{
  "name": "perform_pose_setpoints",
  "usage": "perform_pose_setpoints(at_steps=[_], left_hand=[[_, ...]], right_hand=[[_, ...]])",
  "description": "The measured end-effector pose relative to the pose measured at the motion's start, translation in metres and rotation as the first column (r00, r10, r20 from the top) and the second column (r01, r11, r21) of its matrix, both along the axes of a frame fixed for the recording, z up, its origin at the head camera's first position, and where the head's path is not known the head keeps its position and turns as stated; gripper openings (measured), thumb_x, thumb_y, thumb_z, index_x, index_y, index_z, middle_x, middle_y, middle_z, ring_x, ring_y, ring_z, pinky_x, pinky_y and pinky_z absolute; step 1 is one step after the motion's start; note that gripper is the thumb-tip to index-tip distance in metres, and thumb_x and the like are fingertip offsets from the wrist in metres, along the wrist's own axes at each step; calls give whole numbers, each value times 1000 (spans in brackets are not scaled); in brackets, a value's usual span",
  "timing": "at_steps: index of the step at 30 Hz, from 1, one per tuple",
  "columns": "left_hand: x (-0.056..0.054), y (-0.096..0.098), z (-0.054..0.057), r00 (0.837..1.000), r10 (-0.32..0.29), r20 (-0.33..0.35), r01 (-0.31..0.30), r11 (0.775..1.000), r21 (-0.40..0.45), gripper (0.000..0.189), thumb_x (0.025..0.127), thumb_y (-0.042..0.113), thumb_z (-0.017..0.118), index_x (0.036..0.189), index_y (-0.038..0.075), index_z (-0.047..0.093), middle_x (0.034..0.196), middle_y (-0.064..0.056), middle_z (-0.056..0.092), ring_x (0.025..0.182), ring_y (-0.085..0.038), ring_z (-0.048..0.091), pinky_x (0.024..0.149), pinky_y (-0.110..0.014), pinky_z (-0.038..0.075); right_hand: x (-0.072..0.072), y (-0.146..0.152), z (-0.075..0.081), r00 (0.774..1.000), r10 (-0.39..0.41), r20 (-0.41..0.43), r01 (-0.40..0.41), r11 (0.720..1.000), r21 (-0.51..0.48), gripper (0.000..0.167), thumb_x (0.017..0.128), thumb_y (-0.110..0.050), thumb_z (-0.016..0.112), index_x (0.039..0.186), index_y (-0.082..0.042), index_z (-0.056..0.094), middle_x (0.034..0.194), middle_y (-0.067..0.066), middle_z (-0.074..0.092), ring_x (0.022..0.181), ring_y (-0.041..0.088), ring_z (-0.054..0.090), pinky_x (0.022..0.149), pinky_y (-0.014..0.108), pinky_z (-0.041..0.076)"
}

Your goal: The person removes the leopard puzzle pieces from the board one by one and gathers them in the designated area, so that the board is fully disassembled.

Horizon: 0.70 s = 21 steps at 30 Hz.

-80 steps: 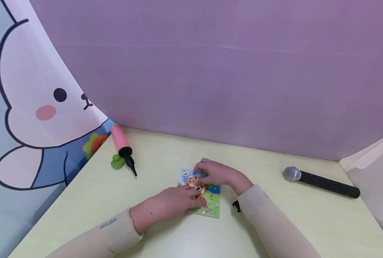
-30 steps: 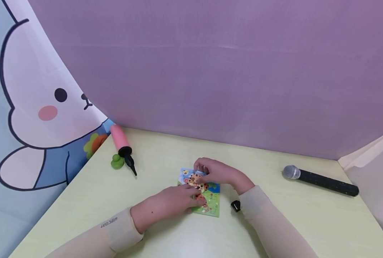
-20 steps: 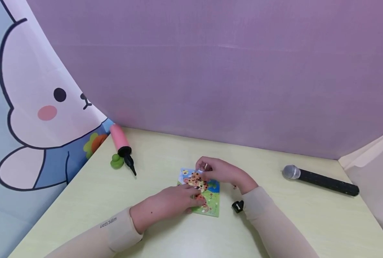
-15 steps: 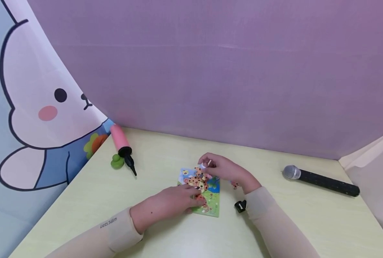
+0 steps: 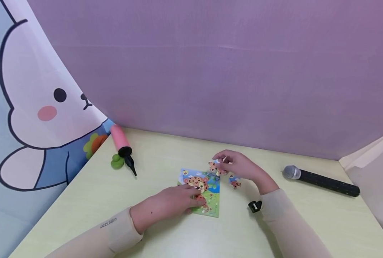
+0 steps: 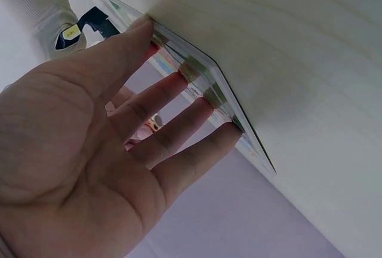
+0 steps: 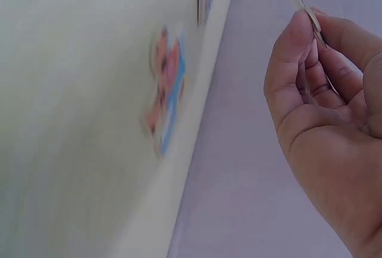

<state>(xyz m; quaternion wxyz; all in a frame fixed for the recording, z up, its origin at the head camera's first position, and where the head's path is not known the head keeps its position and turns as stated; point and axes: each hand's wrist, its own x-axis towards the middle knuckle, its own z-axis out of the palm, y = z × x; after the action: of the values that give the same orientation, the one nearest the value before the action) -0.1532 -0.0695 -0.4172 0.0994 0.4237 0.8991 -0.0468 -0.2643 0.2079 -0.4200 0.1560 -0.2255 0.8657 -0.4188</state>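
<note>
A jigsaw puzzle board (image 5: 213,206) with a spotted cartoon leopard lies flat at the middle of the table. My left hand (image 5: 172,205) rests on its lower left part, with nearly straight fingertips on the picture and the thumb at the near edge; the left wrist view shows these fingers spread over the board (image 6: 215,64). Beyond the board's far right corner, my right hand (image 5: 240,165) pinches a puzzle piece (image 5: 213,165) between thumb and forefinger, held up edge-on in the right wrist view. Another loose puzzle piece (image 5: 234,181) lies right of the board, below that hand.
At the back left lie a pink hand pump (image 5: 119,138) with a black nozzle and a small green duck-shaped toy (image 5: 117,162). A black microphone (image 5: 322,182) with a silver head lies on the right. Purple cloth (image 5: 211,79) hangs along the table's back edge.
My right hand has lifted a puzzle piece off the board and carried it right and away from me, uncovering the leopard's head and the loose piece. My left hand has stayed in place.
</note>
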Motion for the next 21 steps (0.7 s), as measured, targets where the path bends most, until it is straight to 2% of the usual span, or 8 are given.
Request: perform_pose_setpoints(at_steps=[9, 16, 21], left_hand=[[1, 0, 0, 1000, 17, 14, -17, 1000, -5, 52, 105, 31, 68, 155, 40, 56, 165, 5, 52, 154, -25, 50, 120, -43, 53], [2, -4, -1, 999, -2, -41, 0, 999, -33, 54, 105, 35, 68, 156, 44, 53, 167, 9, 49, 153, -22, 50, 106, -40, 63], [1, -7, -3, 998, -16, -60, 14, 1000, -24, 53, 106, 36, 67, 156, 44, 53, 166, 10, 51, 152, -21, 51, 108, -39, 61]], right_hand=[[-2, 33, 4, 1000, -16, 13, 16, 1000, 6, 28, 106, -23, 69, 133, -17, 69, 104, 10, 70, 90, 29, 71, 85, 41, 65], [-1, 57, 0, 999, -37, 19, 36, 999, 21, 26, 106, -22, 68, 132, -16, 70, 109, 13, 66, 89, 29, 67, 83, 43, 66], [2, 77, 0, 997, -52, 53, 51, 999, 11, 27, 106, -20, 68, 132, -13, 70, 108, 16, 66, 84, 23, 67, 80, 39, 65]])
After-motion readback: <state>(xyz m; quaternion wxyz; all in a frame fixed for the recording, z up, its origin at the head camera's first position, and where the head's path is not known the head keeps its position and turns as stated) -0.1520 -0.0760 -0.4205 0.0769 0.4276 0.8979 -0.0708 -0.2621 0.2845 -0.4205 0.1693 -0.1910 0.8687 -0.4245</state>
